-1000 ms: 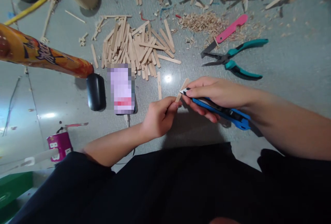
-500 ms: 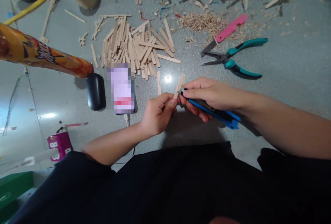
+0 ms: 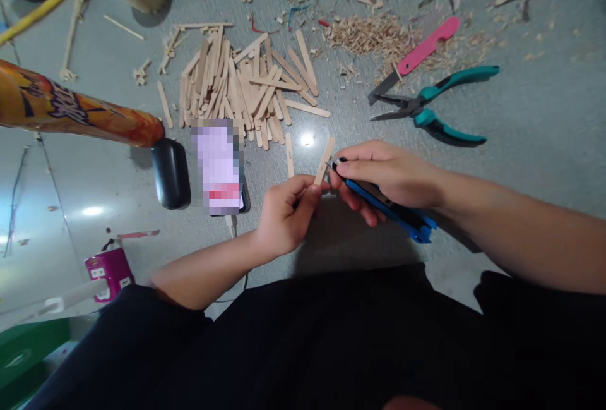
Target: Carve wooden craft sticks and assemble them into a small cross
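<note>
My left hand (image 3: 288,214) pinches the lower end of a wooden craft stick (image 3: 325,158), which tilts up and to the right. A small dark slit or notch shows near the stick's middle. My right hand (image 3: 379,173) is closed around a blue utility knife (image 3: 391,208), its short blade pointing left. The tip sits right beside the stick's edge; whether it touches, I cannot tell. Another craft stick (image 3: 290,154) with a dark mark lies just beyond my left hand. A large heap of craft sticks (image 3: 237,81) is spread farther back.
Teal-handled pliers (image 3: 426,103) and a pink folding knife (image 3: 428,47) lie at right, near wood shavings (image 3: 369,34). On the left are a phone (image 3: 218,167) on a cable, a black oval case (image 3: 170,173), an orange can (image 3: 71,107) and a purple power strip (image 3: 110,274).
The knife tip has come off the stick's face to its right edge, uncovering the dark slit. The view has shifted slightly.
</note>
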Demonstrator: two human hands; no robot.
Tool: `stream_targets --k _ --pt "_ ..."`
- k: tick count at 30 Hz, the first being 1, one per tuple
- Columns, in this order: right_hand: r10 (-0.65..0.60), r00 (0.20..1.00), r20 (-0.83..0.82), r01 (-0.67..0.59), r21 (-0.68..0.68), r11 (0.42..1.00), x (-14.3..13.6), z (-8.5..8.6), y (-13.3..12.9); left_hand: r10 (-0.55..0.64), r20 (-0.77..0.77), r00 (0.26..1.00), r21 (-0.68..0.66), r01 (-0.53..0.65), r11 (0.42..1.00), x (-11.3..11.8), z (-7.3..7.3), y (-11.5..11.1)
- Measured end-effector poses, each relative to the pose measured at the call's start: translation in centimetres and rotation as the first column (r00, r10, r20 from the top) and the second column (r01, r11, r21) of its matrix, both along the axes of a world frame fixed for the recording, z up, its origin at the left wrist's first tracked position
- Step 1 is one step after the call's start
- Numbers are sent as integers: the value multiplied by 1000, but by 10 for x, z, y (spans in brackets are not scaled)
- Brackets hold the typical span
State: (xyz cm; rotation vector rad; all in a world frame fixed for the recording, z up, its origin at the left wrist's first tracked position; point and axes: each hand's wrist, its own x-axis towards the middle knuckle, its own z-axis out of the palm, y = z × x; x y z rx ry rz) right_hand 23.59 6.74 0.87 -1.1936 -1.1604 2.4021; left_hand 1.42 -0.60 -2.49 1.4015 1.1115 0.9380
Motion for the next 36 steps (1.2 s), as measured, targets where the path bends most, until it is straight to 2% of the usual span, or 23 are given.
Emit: stream_targets --k 4,8,10,13,16,18,22,26,29,32,36 --pt "-53 999 -1 53 76 996 -1 0 -4 69 33 997 -91 -66 994 2 0 -3" --pt "-212 977 -10 211 158 965 -3 3 -6 142 45 989 -99 -137 986 4 -4 -7" --pt "-277 960 -28 278 190 942 -3 4 -6 166 -24 986 -17 -166 986 4 -8 -7" --pt "-330 943 -50 333 226 915 -3 5 -6 208 -85 975 181 -190 965 3 -12 -5" --pt "-361 932 -33 357 256 898 -4 4 -6 221 -37 975 319 -198 927 4 -13 0" --pt "-363 931 -21 352 299 887 -4 2 -6 235 0 972 361 -219 906 4 -13 2" --pt "-339 941 -10 308 445 841 -3 -2 -6 238 27 971 298 -236 925 4 -13 2" --pt "-314 949 -8 271 527 806 -1 -2 -5 243 -25 970 205 -233 951 2 -12 -2" --pt "-288 958 -4 244 542 804 -1 0 -4 157 -93 983 171 -140 975 2 -7 -3" --pt "-269 963 5 224 537 813 -1 1 -5 92 -143 985 217 -60 974 4 -1 -2" --pt "-340 940 -12 306 463 832 0 -2 -4 129 -98 987 162 -112 980 4 1 -2"
